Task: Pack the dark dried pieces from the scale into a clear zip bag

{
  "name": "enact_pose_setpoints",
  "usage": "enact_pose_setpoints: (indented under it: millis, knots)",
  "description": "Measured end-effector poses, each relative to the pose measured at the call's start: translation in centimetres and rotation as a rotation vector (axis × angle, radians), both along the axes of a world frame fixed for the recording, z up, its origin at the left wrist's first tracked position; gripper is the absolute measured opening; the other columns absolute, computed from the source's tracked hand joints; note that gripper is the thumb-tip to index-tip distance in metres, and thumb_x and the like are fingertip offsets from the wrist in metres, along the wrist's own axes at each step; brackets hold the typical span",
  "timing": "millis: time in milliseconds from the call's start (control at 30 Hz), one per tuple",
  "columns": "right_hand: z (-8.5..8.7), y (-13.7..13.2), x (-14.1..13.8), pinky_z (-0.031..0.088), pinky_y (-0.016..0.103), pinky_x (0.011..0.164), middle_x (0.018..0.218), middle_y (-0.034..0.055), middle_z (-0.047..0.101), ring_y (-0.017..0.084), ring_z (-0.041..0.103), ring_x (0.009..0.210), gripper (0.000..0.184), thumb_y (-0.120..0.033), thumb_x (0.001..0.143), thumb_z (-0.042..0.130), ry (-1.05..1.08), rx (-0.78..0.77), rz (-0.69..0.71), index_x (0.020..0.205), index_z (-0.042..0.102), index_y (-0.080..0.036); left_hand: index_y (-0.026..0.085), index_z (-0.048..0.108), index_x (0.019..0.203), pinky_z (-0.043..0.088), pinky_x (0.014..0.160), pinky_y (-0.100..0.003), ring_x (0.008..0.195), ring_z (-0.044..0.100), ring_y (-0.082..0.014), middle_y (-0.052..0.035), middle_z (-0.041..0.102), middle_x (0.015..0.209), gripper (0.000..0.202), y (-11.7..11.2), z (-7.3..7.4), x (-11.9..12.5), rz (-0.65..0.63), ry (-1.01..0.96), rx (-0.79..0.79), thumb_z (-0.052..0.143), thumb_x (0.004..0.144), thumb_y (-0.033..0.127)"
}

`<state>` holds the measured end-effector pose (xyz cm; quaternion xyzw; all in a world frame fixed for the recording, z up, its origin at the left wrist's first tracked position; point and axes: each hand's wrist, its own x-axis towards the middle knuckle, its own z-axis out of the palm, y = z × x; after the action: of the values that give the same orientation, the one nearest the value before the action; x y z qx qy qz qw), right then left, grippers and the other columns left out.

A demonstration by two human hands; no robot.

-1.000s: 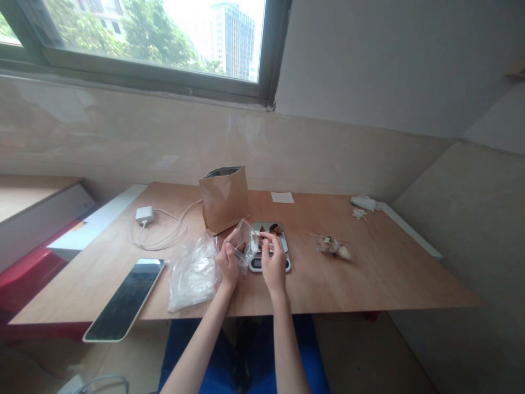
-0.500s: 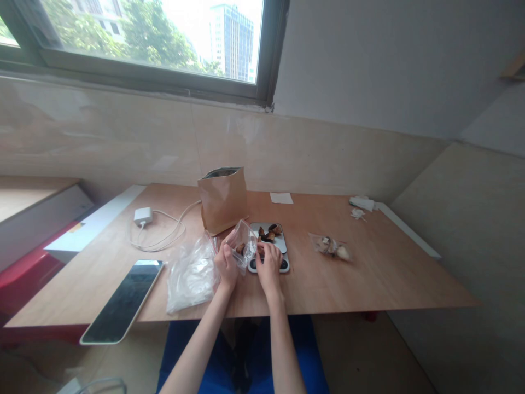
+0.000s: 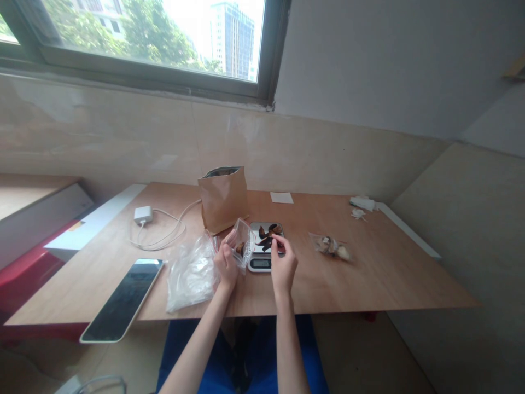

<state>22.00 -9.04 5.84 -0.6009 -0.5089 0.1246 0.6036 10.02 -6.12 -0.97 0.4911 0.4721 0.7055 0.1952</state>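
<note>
My left hand (image 3: 226, 264) is closed on a small clear plastic bag (image 3: 246, 246), its mouth facing right. A brown dried piece (image 3: 239, 249) shows inside that bag. My right hand (image 3: 284, 266) is over the right side of a small kitchen scale (image 3: 259, 265), thumb and forefinger pinched at a dark dried slice (image 3: 266, 242). Several more dark brown dried pieces (image 3: 262, 232) lie on the scale's plate. The display is lit, but its digits are too small to read.
Loose clear plastic bags (image 3: 191, 273) lie left of my hands. Behind stands an open brown paper pouch (image 3: 223, 200). A phone (image 3: 123, 301) overhangs the front edge, near a white charger (image 3: 143, 214) and cable. A filled clear packet (image 3: 331, 248) lies right.
My right hand has moved right, from the mouth of the small bag to above the scale, uncovering the display. The left hand and its bag have stayed almost still.
</note>
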Motion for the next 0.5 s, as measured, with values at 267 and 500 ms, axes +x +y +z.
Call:
enact_pose_setpoints:
  millis: [267,500]
  knots:
    - [2.2,-1.0,-1.4,0.051,0.028,0.071,0.092,0.0082,0.069,0.016,0.062,0.074,0.025,-0.033,0.085,0.049,0.075,0.035,0.007,0.093,0.065,-0.016,0.016,0.061,0.113,0.044,0.096,-0.039,0.109,0.059,-0.0219,-0.0107,0.065,0.114,0.044,-0.8,0.9,0.0,-0.002,0.038,0.004,0.027,0.093,0.036]
    - [1.5,-1.1,-2.7,0.049,0.027,0.066,0.080,0.0058,0.067,0.016,0.060,0.067,0.023,-0.034,0.086,0.048,-0.063,-0.136,0.264,0.091,0.063,-0.017,0.016,0.060,0.114,0.046,0.095,-0.038,0.110,0.058,-0.0208,-0.0104,0.065,0.115,0.044,-0.7,0.7,-0.1,-0.015,0.047,-0.006,0.027,0.093,0.036]
